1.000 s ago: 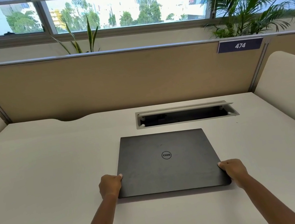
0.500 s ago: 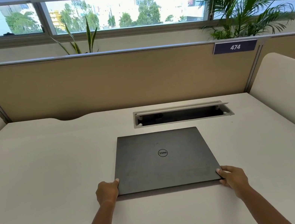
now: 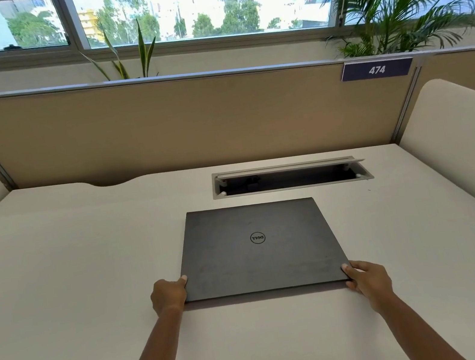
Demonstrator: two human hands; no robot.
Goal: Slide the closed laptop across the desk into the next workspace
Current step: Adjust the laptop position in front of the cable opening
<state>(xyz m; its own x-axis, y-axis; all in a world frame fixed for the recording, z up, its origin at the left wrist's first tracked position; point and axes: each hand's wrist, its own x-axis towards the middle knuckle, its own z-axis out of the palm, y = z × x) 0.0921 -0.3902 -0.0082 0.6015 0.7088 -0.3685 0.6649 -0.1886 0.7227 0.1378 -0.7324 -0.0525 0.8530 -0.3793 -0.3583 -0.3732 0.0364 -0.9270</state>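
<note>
Since a second ago our right hand (image 3: pixel 369 278) has slipped from the side edge to the laptop's near right corner, fingers looser. On the white table (image 3: pixel 59 290), the closed dark laptop (image 3: pixel 257 247) lies flat at centre, long axis left to right, its upside-down logo (image 3: pixel 257 238) toward us, far edge near the open cable hatch (image 3: pixel 291 176). Our left hand (image 3: pixel 169 296) keeps its grip clamped on the near left corner.
</note>
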